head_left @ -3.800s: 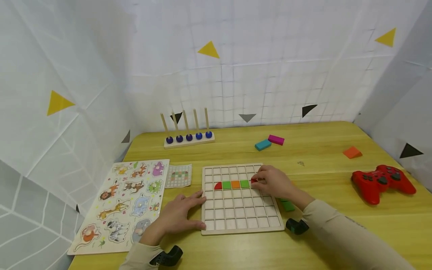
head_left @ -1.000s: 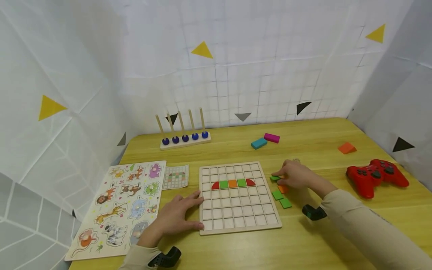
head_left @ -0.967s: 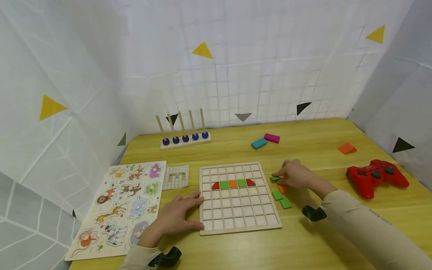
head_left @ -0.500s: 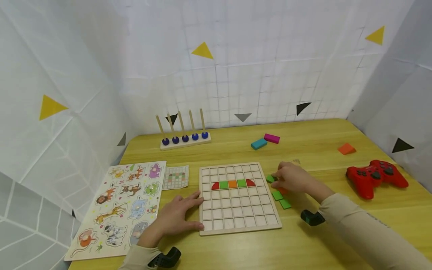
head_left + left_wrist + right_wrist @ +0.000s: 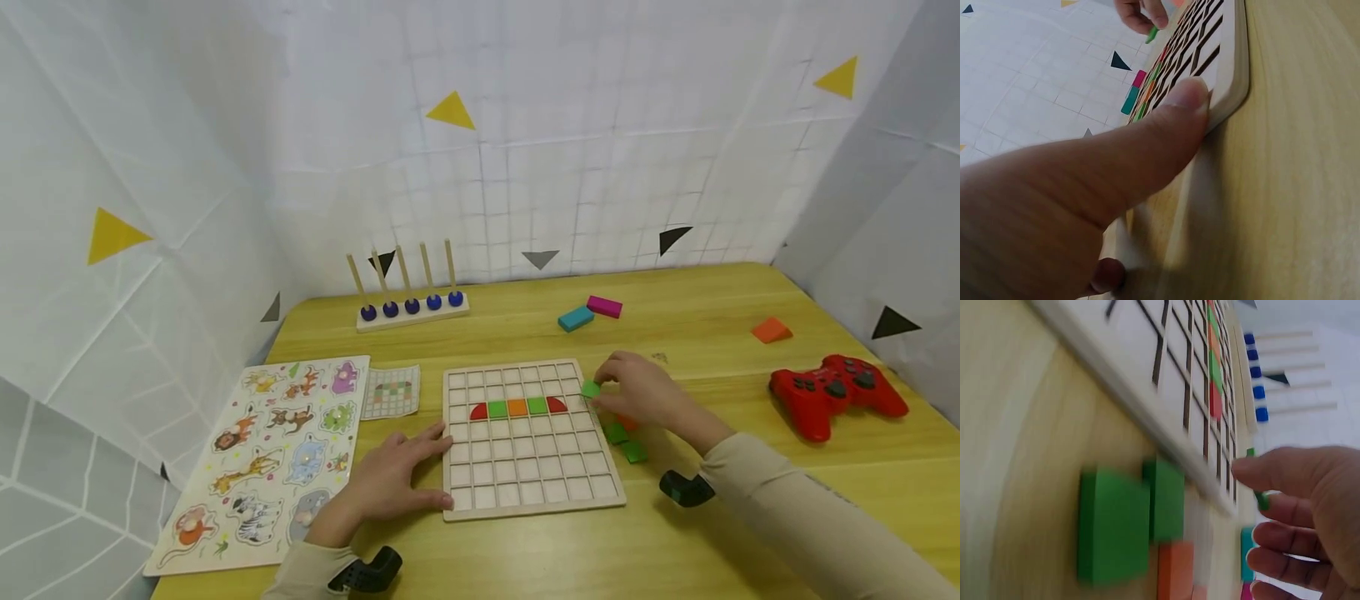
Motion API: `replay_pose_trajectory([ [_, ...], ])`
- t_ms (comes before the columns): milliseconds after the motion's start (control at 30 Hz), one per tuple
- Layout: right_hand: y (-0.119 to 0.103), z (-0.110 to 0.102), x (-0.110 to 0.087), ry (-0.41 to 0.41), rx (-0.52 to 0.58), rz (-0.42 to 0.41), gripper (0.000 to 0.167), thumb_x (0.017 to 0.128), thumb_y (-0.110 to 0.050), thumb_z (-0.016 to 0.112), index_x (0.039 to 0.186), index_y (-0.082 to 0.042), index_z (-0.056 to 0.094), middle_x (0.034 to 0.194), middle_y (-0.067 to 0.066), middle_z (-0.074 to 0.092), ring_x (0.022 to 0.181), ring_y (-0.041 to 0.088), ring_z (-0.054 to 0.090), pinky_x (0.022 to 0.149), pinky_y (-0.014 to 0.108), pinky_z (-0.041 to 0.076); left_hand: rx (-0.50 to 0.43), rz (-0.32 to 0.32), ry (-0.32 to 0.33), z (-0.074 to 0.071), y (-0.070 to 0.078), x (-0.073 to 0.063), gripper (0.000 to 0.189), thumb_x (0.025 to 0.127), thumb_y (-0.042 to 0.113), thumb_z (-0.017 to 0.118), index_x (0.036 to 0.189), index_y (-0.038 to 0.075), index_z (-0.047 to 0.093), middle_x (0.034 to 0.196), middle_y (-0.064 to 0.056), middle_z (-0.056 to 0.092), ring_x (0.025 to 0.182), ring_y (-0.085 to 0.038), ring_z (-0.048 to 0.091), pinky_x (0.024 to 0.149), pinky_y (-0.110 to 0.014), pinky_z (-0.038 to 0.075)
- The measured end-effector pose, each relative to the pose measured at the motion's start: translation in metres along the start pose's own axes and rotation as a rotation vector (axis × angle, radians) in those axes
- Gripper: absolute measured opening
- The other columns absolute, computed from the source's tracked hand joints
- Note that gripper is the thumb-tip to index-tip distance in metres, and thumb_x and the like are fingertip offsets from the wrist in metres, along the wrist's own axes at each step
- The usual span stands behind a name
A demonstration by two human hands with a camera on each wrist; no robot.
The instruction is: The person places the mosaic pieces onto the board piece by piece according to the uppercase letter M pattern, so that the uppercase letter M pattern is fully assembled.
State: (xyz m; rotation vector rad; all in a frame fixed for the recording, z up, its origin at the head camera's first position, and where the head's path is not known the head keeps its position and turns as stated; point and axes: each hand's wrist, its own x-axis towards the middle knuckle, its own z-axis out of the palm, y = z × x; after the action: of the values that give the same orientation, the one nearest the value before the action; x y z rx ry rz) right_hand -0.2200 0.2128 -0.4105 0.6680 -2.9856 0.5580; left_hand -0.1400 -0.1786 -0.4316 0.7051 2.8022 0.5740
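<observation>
My right hand (image 5: 637,392) pinches a green square tile (image 5: 591,389) between thumb and fingers, just over the right edge of the wooden grid board (image 5: 525,496). The right wrist view shows that tile (image 5: 1261,499) edge-on at the fingertips. In one row of the board sit a red quarter-round tile (image 5: 479,412), a green tile (image 5: 498,410), an orange tile (image 5: 517,407), another green tile (image 5: 537,406) and a second red tile (image 5: 557,405). My left hand (image 5: 393,479) rests at the board's left edge, thumb and fingertips touching it; its thumb (image 5: 1188,94) lies against the rim.
Loose green tiles (image 5: 635,452) and a partly hidden orange tile (image 5: 628,423) lie right of the board. A printed pattern card (image 5: 392,393) and an animal puzzle (image 5: 285,467) are at left. Behind stand a peg rack (image 5: 412,312) and blocks (image 5: 576,318); a red game controller (image 5: 836,396) lies far right.
Earlier, my right hand placed the second red tile in the row and moved to the loose tiles. It has since lifted a green tile leftward to the board's edge. The left hand stays put.
</observation>
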Motion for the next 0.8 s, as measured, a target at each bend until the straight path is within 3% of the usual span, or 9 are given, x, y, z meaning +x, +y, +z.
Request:
replay_pose_trajectory([
  [367, -0.062, 0.023, 0.016, -0.015, 0.023, -0.151, 0.026, 0.079, -0.038, 0.081, 0.086, -0.014, 0.074, 0.088, -0.002, 0.065, 0.077, 0.011, 0.054, 0.066, 0.025, 0.046, 0.005, 0.003, 0.007, 0.0, 0.0, 0.0, 0.078, 0.078, 0.066, 0.07, 0.144, 0.03, 0.051, 0.159, 0.005, 0.038, 0.097, -0.014, 0.045, 0.067, -0.025, 0.033],
  [600, -0.094, 0.041, 0.025, -0.041, 0.027, -0.219, 0.023, 0.081, -0.032, 0.081, 0.095, -0.014, 0.077, 0.093, -0.003, 0.066, 0.086, 0.013, 0.058, 0.075, 0.029, 0.051, 0.003, -0.006, 0.013, 0.0, 0.0, 0.001, 0.076, 0.077, 0.065, 0.071, 0.143, 0.03, 0.053, 0.158, 0.005, 0.039, 0.097, -0.015, 0.046, 0.067, -0.025, 0.034],
  [800, -0.11, 0.05, 0.031, -0.003, 0.006, -0.312, 0.019, 0.082, -0.026, 0.079, 0.097, -0.014, 0.078, 0.092, -0.001, 0.066, 0.082, 0.012, 0.058, 0.071, 0.027, 0.05, 0.008, -0.003, 0.016, -0.001, 0.001, 0.0, 0.076, 0.078, 0.064, 0.071, 0.143, 0.029, 0.053, 0.158, 0.004, 0.039, 0.097, -0.015, 0.046, 0.068, -0.025, 0.034],
])
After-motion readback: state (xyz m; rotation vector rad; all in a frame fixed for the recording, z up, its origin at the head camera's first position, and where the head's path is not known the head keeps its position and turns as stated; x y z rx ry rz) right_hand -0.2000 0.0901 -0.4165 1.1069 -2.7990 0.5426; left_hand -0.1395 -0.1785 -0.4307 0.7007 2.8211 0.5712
